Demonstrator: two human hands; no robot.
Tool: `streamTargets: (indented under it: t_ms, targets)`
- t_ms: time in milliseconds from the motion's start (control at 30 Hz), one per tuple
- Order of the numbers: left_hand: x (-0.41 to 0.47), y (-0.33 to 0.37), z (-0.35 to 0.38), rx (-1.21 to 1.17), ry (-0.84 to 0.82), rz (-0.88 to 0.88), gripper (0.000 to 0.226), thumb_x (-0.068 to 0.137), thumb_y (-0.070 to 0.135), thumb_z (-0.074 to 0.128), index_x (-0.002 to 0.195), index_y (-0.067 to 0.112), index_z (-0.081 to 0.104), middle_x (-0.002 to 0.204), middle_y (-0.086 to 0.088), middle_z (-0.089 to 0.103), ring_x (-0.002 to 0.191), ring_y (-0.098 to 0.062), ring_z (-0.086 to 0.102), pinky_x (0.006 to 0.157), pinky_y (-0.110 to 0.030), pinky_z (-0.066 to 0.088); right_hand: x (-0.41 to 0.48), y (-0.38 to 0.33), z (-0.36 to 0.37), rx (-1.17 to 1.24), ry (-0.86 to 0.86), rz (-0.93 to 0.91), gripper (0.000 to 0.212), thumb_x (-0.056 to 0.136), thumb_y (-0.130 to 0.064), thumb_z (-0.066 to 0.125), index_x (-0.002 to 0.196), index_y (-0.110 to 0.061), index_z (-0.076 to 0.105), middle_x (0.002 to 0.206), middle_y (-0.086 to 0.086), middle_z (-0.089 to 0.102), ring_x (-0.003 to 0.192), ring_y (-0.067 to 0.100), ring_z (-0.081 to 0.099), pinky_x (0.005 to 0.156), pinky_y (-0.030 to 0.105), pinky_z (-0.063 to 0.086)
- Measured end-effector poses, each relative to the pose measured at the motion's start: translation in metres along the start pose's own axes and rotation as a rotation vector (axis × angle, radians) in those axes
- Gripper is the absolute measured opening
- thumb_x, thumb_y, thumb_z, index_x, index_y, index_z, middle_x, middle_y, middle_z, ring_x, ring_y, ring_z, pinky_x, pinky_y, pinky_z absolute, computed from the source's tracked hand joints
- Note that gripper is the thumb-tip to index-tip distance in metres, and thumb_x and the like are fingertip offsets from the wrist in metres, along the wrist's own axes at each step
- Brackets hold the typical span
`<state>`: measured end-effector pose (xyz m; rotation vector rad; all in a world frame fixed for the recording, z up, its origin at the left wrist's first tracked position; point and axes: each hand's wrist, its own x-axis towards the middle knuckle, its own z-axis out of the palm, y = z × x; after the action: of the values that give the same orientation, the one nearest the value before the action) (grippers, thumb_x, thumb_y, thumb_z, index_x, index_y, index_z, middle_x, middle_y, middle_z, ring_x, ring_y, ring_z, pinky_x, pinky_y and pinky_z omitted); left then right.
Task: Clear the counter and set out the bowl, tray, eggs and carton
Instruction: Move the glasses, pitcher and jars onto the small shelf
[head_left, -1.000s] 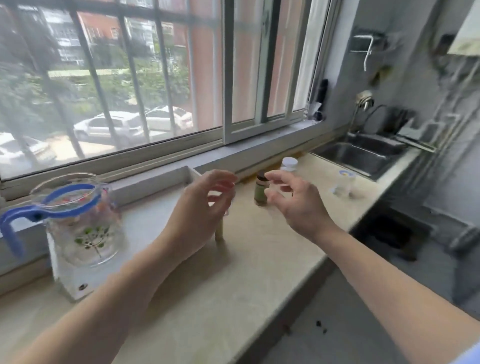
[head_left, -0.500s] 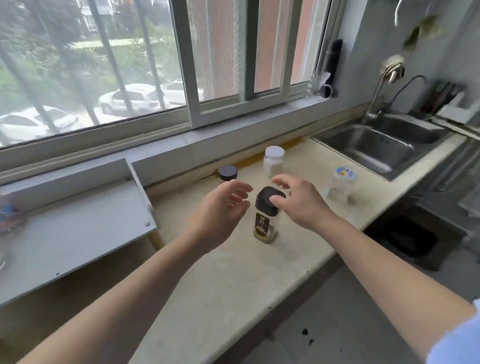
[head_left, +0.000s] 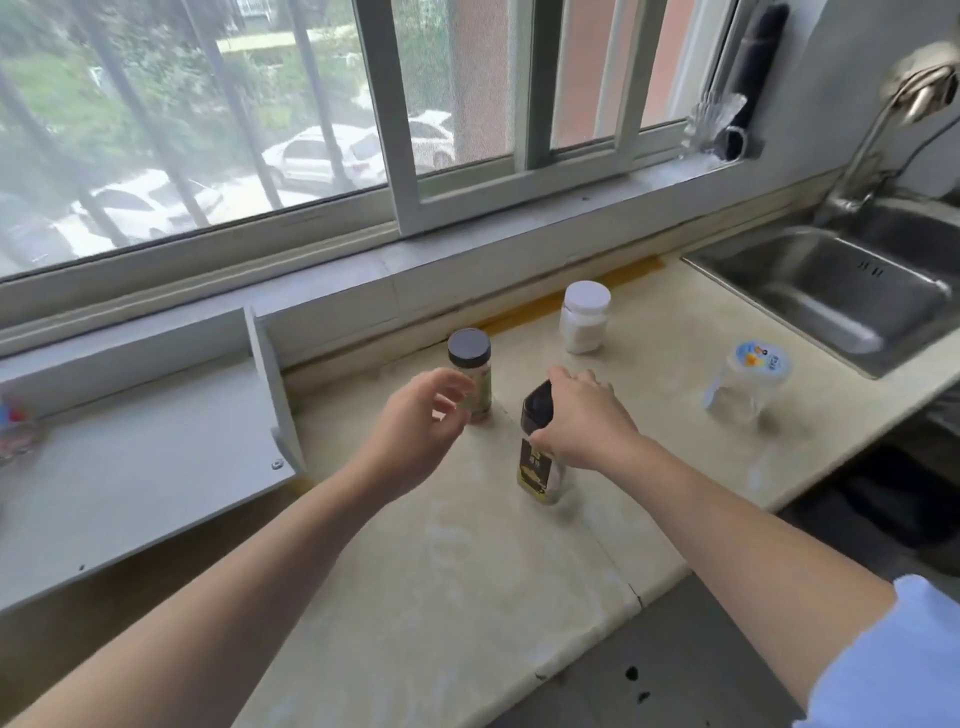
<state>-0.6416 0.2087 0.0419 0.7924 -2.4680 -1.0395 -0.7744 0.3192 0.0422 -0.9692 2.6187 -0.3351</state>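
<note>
Your right hand has closed over the black cap of the dark-capped bottle; half a second ago it only hovered at the cap with fingers loose, so the grip is new. The bottle stands upright on the surface, its base touching the stone, not yet lifted. Your left hand is spread and empty, fingers curled toward the black-lidded jar at its one o'clock. It has drawn nearer than before, but I cannot tell whether the fingertips touch the glass.

Further out, at twelve o'clock from the right hand, the white-lidded jar stands close to the sill. At three o'clock the clear cup with its printed foil top sits near the sink. At nine o'clock from the left hand the grey shelf lies raised above the surface. In the last second your view has swung right, off the pitcher and onto this cluster.

That puts you in the clearing step, with one bottle secured and, by my judgement, the jar next. Four containers stand on the stone, so clearing has barely begun. The bowl, tray, eggs and carton are nowhere in view. Lifting by the cap risks a loose lid letting go; a grip lower on the body would be safer.
</note>
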Motion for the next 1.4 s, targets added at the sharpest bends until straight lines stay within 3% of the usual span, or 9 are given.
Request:
streamTargets:
  t_ms: [167,267,400,500,667,733,933,1167,1400]
  targets:
    - [0.064,-0.013,0.012,0.221,0.021,-0.013,0.046,0.088,0.013,0.058,0.132,0.012,0.047,0.135,-0.005,0.044,0.12,-0.024,0.046,0.099,-0.029,0.038,-0.008,-0.005,-0.037,0.068,0.084,-0.094,0.058,0.077,-0.03,0.066,0.125,-0.017,0.037,0.122,0.011,0.045,0.114,0.031,0.042,0.091,0.041,0.043]
    - [0.1,-0.018,0.026,0.352,-0.056,-0.048,0.062,0.086,0.016,0.06,0.142,0.015,0.033,0.147,-0.006,0.028,0.126,-0.033,0.034,0.105,-0.038,0.035,-0.012,-0.006,-0.046,0.1,0.1,-0.115,0.062,0.075,-0.03,0.066,0.129,-0.019,0.035,0.12,0.009,0.045,0.113,0.031,0.043,0.092,0.04,0.044]
    - [0.126,-0.028,0.044,0.428,-0.185,-0.098,0.065,0.086,0.018,0.06,0.143,0.02,0.028,0.148,-0.01,0.027,0.124,-0.037,0.039,0.101,-0.043,0.042,-0.008,-0.001,-0.052,0.114,0.095,-0.111,0.065,0.076,-0.029,0.067,0.131,-0.022,0.033,0.115,0.005,0.044,0.113,0.029,0.043,0.092,0.039,0.044]
    - [0.13,-0.037,0.047,0.379,-0.158,-0.101,0.053,0.084,0.021,0.061,0.132,0.02,0.039,0.132,-0.012,0.04,0.109,-0.036,0.053,0.089,-0.041,0.05,-0.007,0.001,-0.053,0.114,0.121,-0.11,0.064,0.076,-0.029,0.067,0.13,-0.02,0.034,0.118,0.005,0.044,0.112,0.029,0.042,0.091,0.039,0.043]
    - [0.113,-0.026,0.04,0.32,-0.069,-0.031,0.045,0.082,0.013,0.061,0.123,0.018,0.043,0.121,-0.011,0.041,0.1,-0.037,0.053,0.07,-0.035,0.045,-0.014,0.004,-0.051,0.12,0.149,-0.092,0.063,0.075,-0.028,0.068,0.129,-0.02,0.035,0.121,0.006,0.045,0.11,0.029,0.042,0.091,0.04,0.044]
    - [0.101,-0.009,0.021,0.273,-0.001,0.008,0.048,0.081,0.01,0.062,0.124,0.019,0.042,0.12,-0.009,0.041,0.098,-0.036,0.052,0.065,-0.035,0.049,-0.017,-0.001,-0.058,0.113,0.167,-0.121,0.066,0.077,-0.028,0.068,0.132,-0.021,0.033,0.123,0.005,0.044,0.112,0.028,0.042,0.09,0.037,0.042]
    - [0.049,0.035,-0.092,0.161,0.257,0.099,0.055,0.077,0.013,0.067,0.126,0.021,0.044,0.122,-0.006,0.043,0.101,-0.025,0.05,0.083,-0.029,0.045,-0.029,-0.068,-0.092,0.141,0.33,-0.354,0.076,0.076,-0.029,0.071,0.14,-0.021,0.029,0.128,0.008,0.044,0.117,0.029,0.04,0.093,0.037,0.04]
    - [-0.046,0.003,-0.235,0.286,0.585,-0.048,0.056,0.074,0.008,0.069,0.124,0.016,0.048,0.11,-0.004,0.043,0.093,-0.015,0.044,0.08,-0.014,0.033,-0.053,-0.209,-0.09,0.249,0.384,-0.768,0.079,0.073,-0.031,0.071,0.14,-0.019,0.031,0.129,0.011,0.045,0.116,0.03,0.042,0.096,0.037,0.038]
    - [-0.069,-0.081,-0.299,0.388,0.444,-0.249,0.057,0.072,0.008,0.071,0.124,0.017,0.049,0.119,-0.008,0.047,0.107,-0.025,0.051,0.083,-0.023,0.037,-0.037,-0.313,-0.041,0.157,0.204,-0.904,0.082,0.076,-0.025,0.069,0.144,-0.016,0.023,0.135,0.01,0.041,0.123,0.03,0.037,0.102,0.034,0.033]
